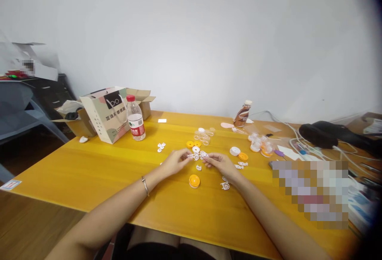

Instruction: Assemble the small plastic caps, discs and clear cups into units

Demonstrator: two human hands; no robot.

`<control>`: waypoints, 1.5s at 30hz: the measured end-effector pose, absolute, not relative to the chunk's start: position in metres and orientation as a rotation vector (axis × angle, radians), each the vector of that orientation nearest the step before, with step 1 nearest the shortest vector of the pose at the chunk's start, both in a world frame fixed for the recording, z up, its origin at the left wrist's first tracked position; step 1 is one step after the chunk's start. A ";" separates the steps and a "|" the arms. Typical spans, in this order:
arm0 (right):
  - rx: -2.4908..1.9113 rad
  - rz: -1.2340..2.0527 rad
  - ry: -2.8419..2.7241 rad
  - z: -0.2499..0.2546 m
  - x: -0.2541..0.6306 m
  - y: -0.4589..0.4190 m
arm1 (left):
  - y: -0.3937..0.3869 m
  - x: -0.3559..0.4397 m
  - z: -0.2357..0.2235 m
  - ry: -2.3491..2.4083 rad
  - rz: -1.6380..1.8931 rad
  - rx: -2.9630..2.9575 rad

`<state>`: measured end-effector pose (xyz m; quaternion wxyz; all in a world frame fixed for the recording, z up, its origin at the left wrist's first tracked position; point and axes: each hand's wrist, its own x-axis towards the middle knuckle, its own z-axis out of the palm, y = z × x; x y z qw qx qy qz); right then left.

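My left hand is closed in a pinch at the edge of a small group of white openwork plastic pieces. Facing it, my right hand pinches a white spoked plastic piece. Below them lies one loose white piece, and nearer to me a round orange-and-white case. Just beyond the fingers are a white ring and two orange discs. More spoked white pieces lie beside my right wrist. Fine detail between the fingertips is too small to make out.
Clear plastic cups stand farther back. Small white caps lie left. A water bottle and paper bag stand at the left, a brown drink bottle at the back. Cables and clutter fill the right side.
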<state>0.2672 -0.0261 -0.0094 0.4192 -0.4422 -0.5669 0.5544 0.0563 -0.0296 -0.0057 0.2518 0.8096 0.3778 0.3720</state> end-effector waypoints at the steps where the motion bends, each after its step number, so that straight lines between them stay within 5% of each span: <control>1: -1.109 1.408 -1.402 -0.010 0.268 -0.026 | -0.030 0.057 -0.004 1.002 1.015 2.210; 32: -0.950 1.723 -1.368 0.004 0.252 -0.048 | -0.045 0.060 0.009 0.826 1.037 2.497; 45: -1.037 1.559 -1.501 -0.001 0.248 -0.046 | -0.047 0.064 0.010 0.896 0.948 2.525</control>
